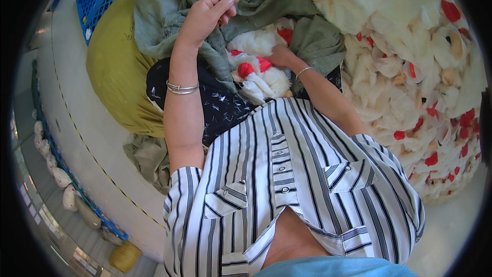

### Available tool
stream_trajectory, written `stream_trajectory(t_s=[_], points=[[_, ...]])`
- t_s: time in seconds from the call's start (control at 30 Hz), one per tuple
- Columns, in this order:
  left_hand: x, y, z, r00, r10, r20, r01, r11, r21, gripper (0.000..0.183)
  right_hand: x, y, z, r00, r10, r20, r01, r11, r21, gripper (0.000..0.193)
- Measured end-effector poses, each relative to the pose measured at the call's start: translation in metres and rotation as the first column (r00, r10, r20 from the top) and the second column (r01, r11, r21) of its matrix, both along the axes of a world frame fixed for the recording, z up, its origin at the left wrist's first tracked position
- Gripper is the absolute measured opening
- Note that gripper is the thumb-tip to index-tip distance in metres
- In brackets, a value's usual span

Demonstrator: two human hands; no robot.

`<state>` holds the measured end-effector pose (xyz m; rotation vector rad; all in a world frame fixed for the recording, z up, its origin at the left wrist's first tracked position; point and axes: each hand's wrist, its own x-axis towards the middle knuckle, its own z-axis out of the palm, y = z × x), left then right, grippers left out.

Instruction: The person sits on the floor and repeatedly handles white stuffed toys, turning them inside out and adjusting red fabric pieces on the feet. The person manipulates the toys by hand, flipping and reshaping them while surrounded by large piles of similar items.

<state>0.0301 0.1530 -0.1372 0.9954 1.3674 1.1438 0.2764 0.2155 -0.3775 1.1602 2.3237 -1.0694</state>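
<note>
My left hand (209,16) is raised above a grey-green cloth (169,25), with its thumb and fingers pinched together. Anything between those fingertips is too small to make out. Lower and to the right, my right hand (281,56) grips a white plush piece (254,42) with red patches, and the fur partly hides its fingers. More white and red plush (269,79) lies bunched in my lap just below that hand. The grey-green cloth surrounds the plush, and a black cloth with white marks (218,110) covers my leg.
A large heap of white plush pieces (400,97) with red and tan parts rises on the right. To the left bulges a yellow-green sack (115,72), with a blue plastic crate (95,2) behind it. Several pale bundles (61,178) line the far left.
</note>
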Motion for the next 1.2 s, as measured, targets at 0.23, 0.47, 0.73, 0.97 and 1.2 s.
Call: stream_trajectory(t_s=[0.23, 0.47, 0.73, 0.97, 1.2], points=[[-0.007, -0.004, -0.01, 1.0, -0.016, -0.025, 0.017, 1.0, 0.013, 0.027, 0.023, 0.001, 0.133, 0.506, -0.787, -0.353, 0.221, 0.514, -0.829, 0.045], [0.015, 0.0, 0.009, 0.989, -0.011, -0.15, 0.015, 1.0, 0.026, 0.046, 0.065, 0.027, 0.25, 0.016, -0.637, -0.771, 0.189, 0.759, -0.623, 0.04], [-0.004, -0.031, -0.061, 0.951, -0.128, 0.282, 0.064, 0.972, 0.226, 0.048, 0.021, 0.012, 0.27, 0.086, -0.779, -0.621, -0.013, 0.622, -0.783, 0.02], [-0.001, -0.022, -0.048, 0.98, -0.015, -0.196, 0.087, 0.928, 0.363, 0.062, 0.003, -0.002, 0.254, 0.366, -0.787, -0.497, 0.048, 0.549, -0.834, 0.029], [0.032, -0.007, -0.004, 0.945, -0.02, 0.326, -0.087, 0.946, 0.311, 0.067, -0.01, -0.008, 0.263, 0.259, -0.837, -0.482, -0.06, 0.484, -0.873, 0.046]])
